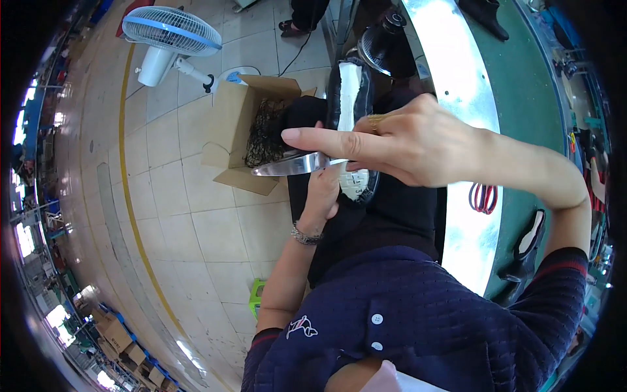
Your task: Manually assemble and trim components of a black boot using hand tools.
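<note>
A black shoe (367, 98) lies sole up across my lap, a long white strip (349, 91) and a pale patterned part (354, 185) showing along its underside. My left hand (322, 191) grips the near side of the shoe, fingers partly hidden beneath it. Over the shoe, my right hand (421, 144) is closed with its index finger stretched out to the left. Just under that finger a shiny, tapered metal blade (287, 166) sticks out leftward. Its handle end is hidden by my right hand, which appears to hold it.
A cardboard box (228, 127) with dark crinkled material stands open at left, near a white fan (171, 32). On my right run a shiny metal edge (467, 235) with red-handled scissors (483, 198) and a green surface (522, 117) bearing dark boots (528, 245). A green stool (257, 295) is beside me.
</note>
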A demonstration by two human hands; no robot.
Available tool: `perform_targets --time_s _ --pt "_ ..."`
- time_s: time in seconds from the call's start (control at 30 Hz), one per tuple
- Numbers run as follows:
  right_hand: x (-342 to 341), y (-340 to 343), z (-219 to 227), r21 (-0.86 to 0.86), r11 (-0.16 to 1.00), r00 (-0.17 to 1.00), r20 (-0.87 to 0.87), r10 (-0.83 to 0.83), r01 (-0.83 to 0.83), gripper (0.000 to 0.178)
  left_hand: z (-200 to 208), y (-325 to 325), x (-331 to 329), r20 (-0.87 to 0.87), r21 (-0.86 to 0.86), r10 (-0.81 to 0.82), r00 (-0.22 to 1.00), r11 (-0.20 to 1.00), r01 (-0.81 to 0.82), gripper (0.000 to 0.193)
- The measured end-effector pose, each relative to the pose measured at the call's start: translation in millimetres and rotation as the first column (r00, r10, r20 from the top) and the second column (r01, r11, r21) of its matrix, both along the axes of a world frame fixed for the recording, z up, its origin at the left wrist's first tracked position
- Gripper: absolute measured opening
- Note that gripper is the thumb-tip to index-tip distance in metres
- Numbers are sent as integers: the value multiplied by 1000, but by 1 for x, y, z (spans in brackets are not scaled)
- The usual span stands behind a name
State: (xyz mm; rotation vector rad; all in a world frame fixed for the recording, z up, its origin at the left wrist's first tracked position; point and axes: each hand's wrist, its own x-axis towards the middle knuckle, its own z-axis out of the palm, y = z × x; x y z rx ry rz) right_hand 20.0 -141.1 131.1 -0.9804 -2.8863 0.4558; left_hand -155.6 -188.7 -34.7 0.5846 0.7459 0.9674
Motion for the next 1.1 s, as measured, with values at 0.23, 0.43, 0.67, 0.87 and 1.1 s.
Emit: perform_targets --time_s 0.23,0.43,0.67,0.87,1.1 --pt "-7 -7 -8 -3 1000 961 276 25 -25 83 -5 5 -14 9 -55 -192 981 980 193 119" --pt "1 -18 -37 8 999 927 371 -47 47 79 -1 5 -17 -181 -49 -272 945 962 268 118" --pt "-3 -13 -22 63 997 992 107 -60 54 78 3 11 -19 -117 -8 -325 938 945 327 52" --pt "-3 -7 -28 59 998 936 348 -54 36 72 0 16 -19 -77 -41 -331 940 943 329 49" --pt "-4 -19 -44 -11 998 977 202 -62 65 80 0 12 -18 -50 -47 -363 930 931 361 105"
